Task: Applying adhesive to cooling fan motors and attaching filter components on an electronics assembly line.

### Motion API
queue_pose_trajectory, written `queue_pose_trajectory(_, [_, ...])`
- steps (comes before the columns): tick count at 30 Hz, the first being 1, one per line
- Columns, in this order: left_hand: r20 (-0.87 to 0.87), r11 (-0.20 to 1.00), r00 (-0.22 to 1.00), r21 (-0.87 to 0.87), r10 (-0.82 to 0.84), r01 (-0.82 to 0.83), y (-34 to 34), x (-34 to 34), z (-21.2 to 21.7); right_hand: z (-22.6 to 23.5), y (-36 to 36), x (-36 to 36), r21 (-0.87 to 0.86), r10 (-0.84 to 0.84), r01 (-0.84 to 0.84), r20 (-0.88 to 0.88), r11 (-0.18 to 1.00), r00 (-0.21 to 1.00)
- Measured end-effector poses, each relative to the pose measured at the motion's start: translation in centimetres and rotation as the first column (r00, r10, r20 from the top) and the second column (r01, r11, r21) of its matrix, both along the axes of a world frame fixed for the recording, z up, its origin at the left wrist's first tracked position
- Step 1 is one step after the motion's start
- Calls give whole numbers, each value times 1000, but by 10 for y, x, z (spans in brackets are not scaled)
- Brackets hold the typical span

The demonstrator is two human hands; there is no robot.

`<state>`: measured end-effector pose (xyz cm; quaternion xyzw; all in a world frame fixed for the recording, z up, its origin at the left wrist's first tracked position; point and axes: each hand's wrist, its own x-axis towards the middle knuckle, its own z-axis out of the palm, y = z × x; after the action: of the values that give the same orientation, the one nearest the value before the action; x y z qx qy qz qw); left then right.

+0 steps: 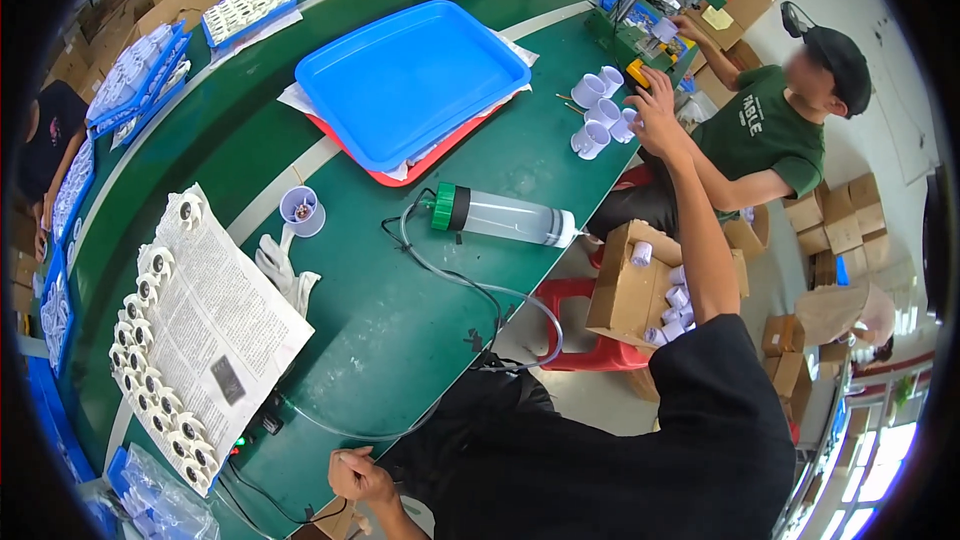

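Far out, the right hand [655,100] spreads over white cups [600,110] at the counter [420,310] edge; left hand [360,477] pinches a thin tube [470,285], steadying it.

Small assembly workshop or light factory floor. Long green-topped work table [400,340] with pale lane stripes, shared by several seated workers. Shallow blue plastic tray [410,75] stacked on a red one; rows of small white plastic parts [150,340] laid out on a sheet of newspaper [225,325]. Brown cardboard cartons [625,285] of more white pieces beside the bench, others stacked against the wall. Green bench press machine [650,0] at the far end.
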<state>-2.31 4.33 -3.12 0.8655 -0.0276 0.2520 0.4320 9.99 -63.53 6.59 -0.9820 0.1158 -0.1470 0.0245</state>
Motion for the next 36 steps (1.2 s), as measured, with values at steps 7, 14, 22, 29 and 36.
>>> queue_pose_trajectory(7, [-62,997,996,-1,71,-71,-8,5,-1,-49,-26,10,142,-101,105,-35,984,994])
queue_pose_trajectory(14, [-78,994,996,108,43,-35,-4,4,1,-26,7,42,282,60,-20,-132,959,989])
queue_pose_trajectory(22, [-77,988,997,155,29,-17,-5,6,0,-3,17,44,419,104,-21,-175,908,979])
queue_pose_trajectory(29, [-87,986,996,164,35,-20,-9,7,7,-1,38,36,246,59,16,-294,969,954])
queue_pose_trajectory(36, [-102,987,995,159,22,-5,-6,5,4,-8,38,54,166,140,-117,-134,979,981])
